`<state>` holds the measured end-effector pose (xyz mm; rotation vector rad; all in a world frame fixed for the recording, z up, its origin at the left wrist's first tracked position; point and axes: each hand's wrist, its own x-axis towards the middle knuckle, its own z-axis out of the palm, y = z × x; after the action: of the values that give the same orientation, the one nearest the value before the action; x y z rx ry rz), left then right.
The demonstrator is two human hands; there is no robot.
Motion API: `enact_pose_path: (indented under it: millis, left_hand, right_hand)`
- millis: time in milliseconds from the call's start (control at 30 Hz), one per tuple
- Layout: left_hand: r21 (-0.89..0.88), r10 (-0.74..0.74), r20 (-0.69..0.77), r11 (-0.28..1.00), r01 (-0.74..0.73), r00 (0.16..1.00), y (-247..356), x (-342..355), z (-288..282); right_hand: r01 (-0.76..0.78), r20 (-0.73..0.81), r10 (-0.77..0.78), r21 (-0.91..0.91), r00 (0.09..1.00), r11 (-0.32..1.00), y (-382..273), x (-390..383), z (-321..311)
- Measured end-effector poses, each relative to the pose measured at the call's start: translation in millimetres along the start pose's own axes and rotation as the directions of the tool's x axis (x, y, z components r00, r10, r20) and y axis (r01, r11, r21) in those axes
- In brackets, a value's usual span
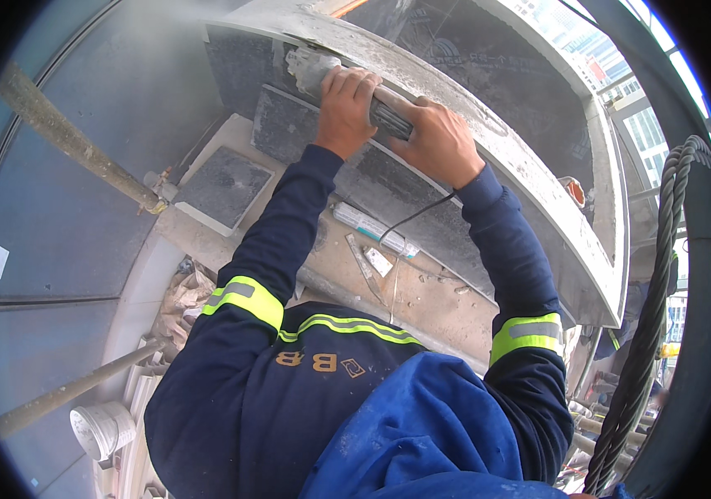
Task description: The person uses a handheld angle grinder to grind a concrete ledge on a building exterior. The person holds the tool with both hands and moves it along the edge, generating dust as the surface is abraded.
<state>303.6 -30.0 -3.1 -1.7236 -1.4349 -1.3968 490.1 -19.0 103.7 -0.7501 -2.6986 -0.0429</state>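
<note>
My left hand (345, 115) is wrapped over the front of a dust-caked corded angle grinder (392, 121). My right hand (440, 140) grips its rear body, thumb along the top. The grinder lies against the upright dark face just below the pale edge of a stone ledge (472, 108). Its disc is hidden by dust and by my left hand. A black cable (423, 211) hangs from near my right wrist. Pale dust (174, 51) billows out at the upper left.
Below the ledge lie a sealant tube (374, 229), a thin flat tool (364, 268) and a small white block (378, 261). A dark tile (226, 187) sits at left. Metal poles (81, 137) cross the left side, above a white bucket (104, 429). Thick wire rope (653, 333) hangs at right.
</note>
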Motion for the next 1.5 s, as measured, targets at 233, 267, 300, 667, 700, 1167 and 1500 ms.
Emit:
enact_pose_path:
  millis: [233, 267, 300, 667, 700, 1167, 1500]
  left_hand:
    - [0.003, -0.016, 0.043, 1.0, 0.016, 0.999, -9, 0, -4]
    - [0.0, -0.018, 0.05, 1.0, 0.018, 0.999, -8, 0, -6]
    - [-0.005, -0.009, 0.044, 1.0, 0.009, 0.999, -6, 1, -6]
    - [-0.059, -0.001, -0.005, 0.998, 0.0, 1.0, 47, -1, -4]
    - [-0.056, 0.004, -0.011, 0.998, -0.004, 1.0, 48, -2, -3]
    - [0.001, 0.025, -0.044, 1.0, -0.025, 0.999, 25, -1, 4]
    - [0.001, -0.005, 0.009, 1.0, 0.004, 1.0, 3, 0, 1]
  right_hand:
    - [-0.01, 0.043, 0.011, -0.008, 0.999, 1.0, -3, 8, 2]
    - [-0.019, 0.056, 0.02, -0.015, 0.998, 1.0, -2, 8, 2]
    - [-0.029, 0.059, 0.03, -0.017, 0.998, 0.999, 0, 6, 1]
    - [-0.091, 0.075, 0.092, -0.025, 0.993, 0.996, -3, -40, -32]
    - [-0.084, 0.066, 0.085, -0.024, 0.994, 0.996, -2, -42, -31]
    - [-0.041, 0.041, 0.041, -0.009, 0.998, 0.999, 6, -22, -13]
    - [-0.039, 0.06, 0.038, 0.004, 0.997, 0.999, 4, 0, -3]
